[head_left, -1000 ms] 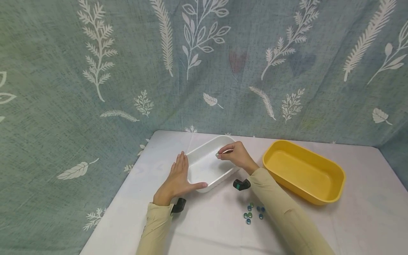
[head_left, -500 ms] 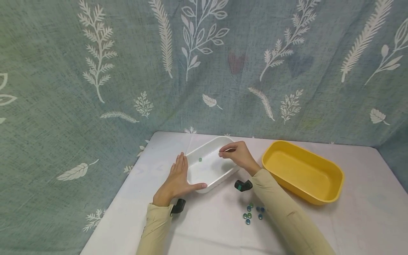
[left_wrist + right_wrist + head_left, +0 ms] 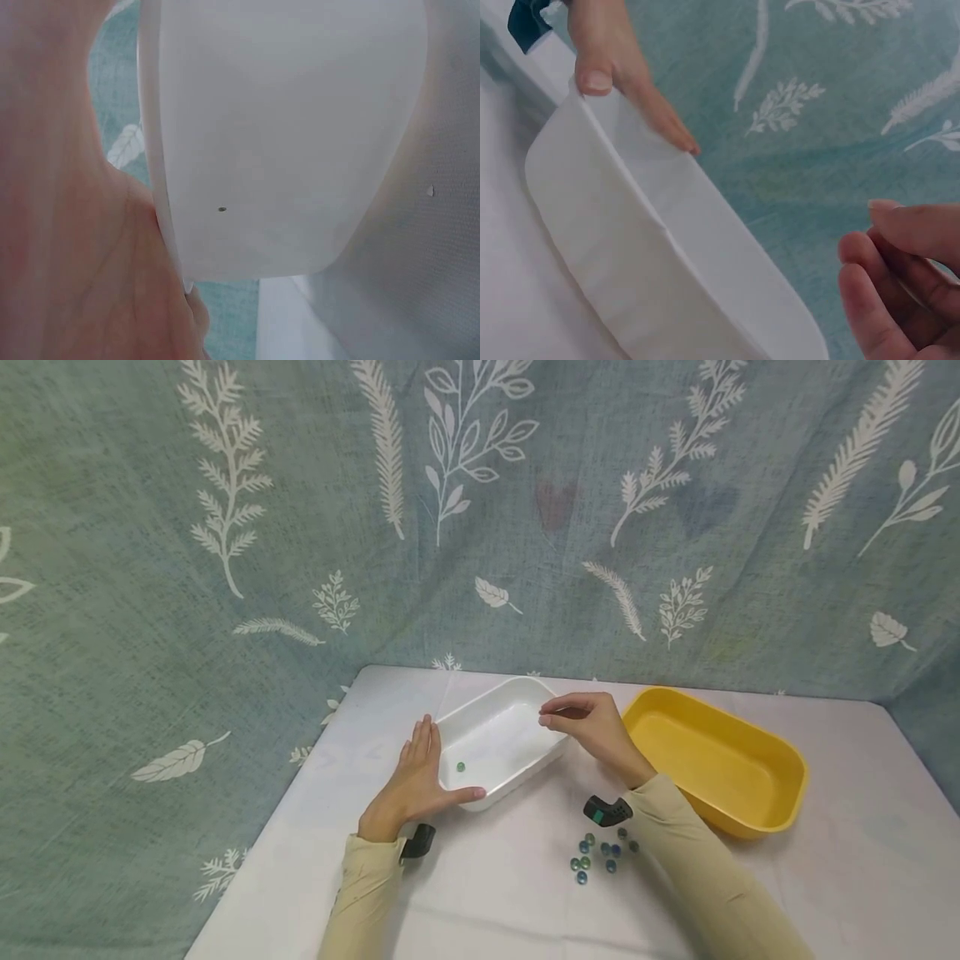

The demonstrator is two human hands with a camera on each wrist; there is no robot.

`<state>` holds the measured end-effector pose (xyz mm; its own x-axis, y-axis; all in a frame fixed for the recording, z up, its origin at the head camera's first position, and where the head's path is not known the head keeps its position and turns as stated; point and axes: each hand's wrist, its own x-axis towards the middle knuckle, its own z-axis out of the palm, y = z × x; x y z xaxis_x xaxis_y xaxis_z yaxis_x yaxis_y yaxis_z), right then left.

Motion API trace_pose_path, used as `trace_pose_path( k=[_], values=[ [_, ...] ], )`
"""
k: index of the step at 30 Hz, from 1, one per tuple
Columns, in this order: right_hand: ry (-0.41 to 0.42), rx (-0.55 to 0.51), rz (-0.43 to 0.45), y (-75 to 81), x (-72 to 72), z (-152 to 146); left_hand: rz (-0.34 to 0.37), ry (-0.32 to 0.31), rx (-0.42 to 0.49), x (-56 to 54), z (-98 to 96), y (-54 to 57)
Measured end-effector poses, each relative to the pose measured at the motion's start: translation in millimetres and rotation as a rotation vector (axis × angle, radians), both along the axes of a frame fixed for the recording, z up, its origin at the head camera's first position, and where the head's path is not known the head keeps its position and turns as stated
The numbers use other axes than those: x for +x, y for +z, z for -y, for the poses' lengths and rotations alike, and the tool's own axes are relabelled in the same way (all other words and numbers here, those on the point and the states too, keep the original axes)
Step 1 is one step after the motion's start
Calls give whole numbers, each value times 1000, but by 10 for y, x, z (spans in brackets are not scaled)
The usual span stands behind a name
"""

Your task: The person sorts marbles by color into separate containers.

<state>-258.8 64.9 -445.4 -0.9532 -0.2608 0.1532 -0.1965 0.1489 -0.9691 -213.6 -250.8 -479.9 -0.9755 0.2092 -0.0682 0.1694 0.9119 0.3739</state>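
My left hand [image 3: 408,789] rests at the near-left end of a white tray [image 3: 517,727], fingers straight along one side and thumb stretched over the near rim. In the right wrist view, that thumb lies on the tray's corner. A small green glass marble [image 3: 461,767] lies inside, close to the left hand. Over the tray's right rim hovers my right hand [image 3: 588,727], nothing showing between its fingers. Its loosely bent fingers [image 3: 862,292] stand a little apart from the thumb in the right wrist view. Several blue and green marbles [image 3: 585,863] lie on the table below the right wrist.
A yellow tray [image 3: 787,777] stands to the right, partly behind the right forearm. White cloth covers the table [image 3: 495,893]. A green-grey patterned curtain [image 3: 480,635] hangs behind the table's far edge. Each wrist wears a black device [image 3: 607,811].
The right hand let go of the green marble, which dropped into the white tray and rolled toward its near-left end. That hand then moved right, to the tray's rim. The left hand stayed put.
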Motion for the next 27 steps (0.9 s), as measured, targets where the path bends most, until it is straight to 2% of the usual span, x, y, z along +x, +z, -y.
trace_pose_path(
  k=[7,16,20,27],
  values=[
    [-40,26,13,3,228,-213,18,-5,5,2,-3,12],
    [-32,-38,-63,-67,478,-407,32,0,3,2,5,-4],
    [-31,-36,-73,-109,562,-488,18,-3,-3,-1,7,-10],
    [-48,-24,-39,-201,664,-606,2,-9,-21,-1,13,17]
  ],
)
